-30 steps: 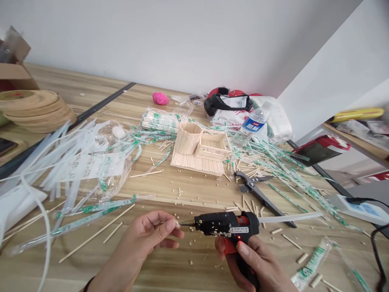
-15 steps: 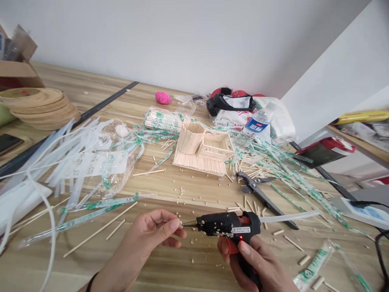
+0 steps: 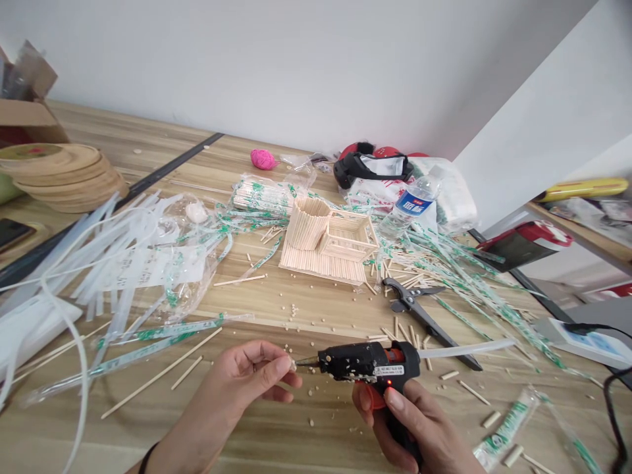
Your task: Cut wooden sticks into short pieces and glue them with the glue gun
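A black hot glue gun [image 3: 363,362] with a red trigger and a lit red light sits in my right hand [image 3: 409,421], fingers wrapped round its handle. A pale glue stick [image 3: 467,349] juts from its back end. Its nozzle points left, right at the fingertips of my left hand [image 3: 257,372]. Between that thumb and forefinger I pinch a small pale wooden piece [image 3: 292,363], mostly covered by the fingers; the nozzle tip meets it or nearly so. Beyond my hands stands a stick-built model [image 3: 323,263] with a round tower and an open box on a flat base.
Black cutters [image 3: 419,309] lie on the table right of the model, among scattered sticks and green-printed wrappers [image 3: 464,283]. Glue sticks [image 3: 113,257] and a white cable [image 3: 81,349] are at left. A water bottle [image 3: 412,201] and pink yarn [image 3: 263,158] stand at the back.
Both hands hold nearly the same pose, with the glue gun's nozzle still at the small wooden piece. The whole view has shifted very slightly.
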A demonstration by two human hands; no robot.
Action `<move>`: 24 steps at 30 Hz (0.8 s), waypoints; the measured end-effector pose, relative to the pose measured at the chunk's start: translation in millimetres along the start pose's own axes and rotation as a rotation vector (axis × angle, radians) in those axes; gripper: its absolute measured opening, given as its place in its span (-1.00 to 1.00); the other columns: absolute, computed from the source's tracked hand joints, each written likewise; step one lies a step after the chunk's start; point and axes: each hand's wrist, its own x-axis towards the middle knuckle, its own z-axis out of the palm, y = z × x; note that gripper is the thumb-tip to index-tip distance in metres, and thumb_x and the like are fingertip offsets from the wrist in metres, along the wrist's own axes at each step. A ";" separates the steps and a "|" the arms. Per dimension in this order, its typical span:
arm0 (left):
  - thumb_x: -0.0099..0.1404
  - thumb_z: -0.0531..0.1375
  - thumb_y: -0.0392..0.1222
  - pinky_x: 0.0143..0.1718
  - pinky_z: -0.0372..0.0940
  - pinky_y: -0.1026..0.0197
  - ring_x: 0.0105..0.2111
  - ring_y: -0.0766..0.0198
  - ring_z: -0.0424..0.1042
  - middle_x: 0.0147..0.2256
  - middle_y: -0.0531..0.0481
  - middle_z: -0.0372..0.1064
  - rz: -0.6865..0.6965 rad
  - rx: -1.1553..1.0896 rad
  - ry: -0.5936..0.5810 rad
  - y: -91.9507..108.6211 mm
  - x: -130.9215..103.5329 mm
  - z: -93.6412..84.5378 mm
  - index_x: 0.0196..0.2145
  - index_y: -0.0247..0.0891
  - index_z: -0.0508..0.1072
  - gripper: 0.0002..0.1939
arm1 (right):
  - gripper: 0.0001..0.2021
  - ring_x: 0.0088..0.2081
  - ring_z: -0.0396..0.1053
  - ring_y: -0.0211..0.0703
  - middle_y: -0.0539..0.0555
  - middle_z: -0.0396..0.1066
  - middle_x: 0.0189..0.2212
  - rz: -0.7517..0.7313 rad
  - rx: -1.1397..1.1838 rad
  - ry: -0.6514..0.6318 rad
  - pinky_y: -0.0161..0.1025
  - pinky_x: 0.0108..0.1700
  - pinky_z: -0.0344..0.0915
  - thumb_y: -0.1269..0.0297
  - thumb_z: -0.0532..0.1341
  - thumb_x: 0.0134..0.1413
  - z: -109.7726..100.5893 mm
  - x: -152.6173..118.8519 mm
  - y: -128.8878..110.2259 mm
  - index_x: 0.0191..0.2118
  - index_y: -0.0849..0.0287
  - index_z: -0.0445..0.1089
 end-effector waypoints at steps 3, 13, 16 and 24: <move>0.12 0.36 -0.11 -0.35 0.43 0.26 -0.37 0.22 0.52 -0.48 0.01 0.51 -0.009 -0.002 0.005 -0.5 -0.1 -0.4 -0.47 -0.26 0.54 -0.83 | -0.57 -0.72 -0.04 -0.49 -0.02 0.26 -0.60 -0.002 -0.007 0.014 -0.37 -0.64 -0.25 -0.11 0.23 0.03 1.5 -1.0 -0.2 -0.42 0.26 0.39; 0.12 0.36 -0.11 -0.37 0.42 0.28 -0.43 0.26 0.51 -0.48 0.01 0.54 -0.008 0.006 -0.022 -4.9 3.2 -3.7 -0.45 -0.28 0.55 -0.83 | -0.56 -0.72 -0.05 -0.49 -0.07 0.19 -0.63 0.013 -0.029 -0.071 -0.39 -0.64 -0.22 -0.12 0.17 0.09 -8.7 1.3 4.8 -0.39 0.24 0.35; 0.12 0.36 -0.11 -0.37 0.42 0.28 -0.42 0.26 0.51 -0.48 0.00 0.55 -0.012 0.009 -0.023 -4.5 3.0 -3.3 -0.45 -0.29 0.55 -0.82 | -0.57 -0.72 -0.05 -0.49 -0.10 0.15 -0.66 0.016 -0.032 -0.083 -0.40 -0.64 -0.22 -0.12 0.16 0.10 -7.8 0.2 4.5 -0.38 0.24 0.35; 0.10 0.37 -0.10 -0.37 0.42 0.26 -0.41 0.25 0.51 -0.48 0.00 0.53 -0.003 -0.013 -0.011 -4.9 3.4 -3.3 -0.46 -0.28 0.56 -0.81 | -0.56 -0.71 -0.02 -0.52 -0.04 0.21 -0.56 0.028 -0.031 -0.075 -0.41 -0.66 -0.21 -0.12 0.19 0.07 -7.4 0.0 2.5 -0.39 0.25 0.35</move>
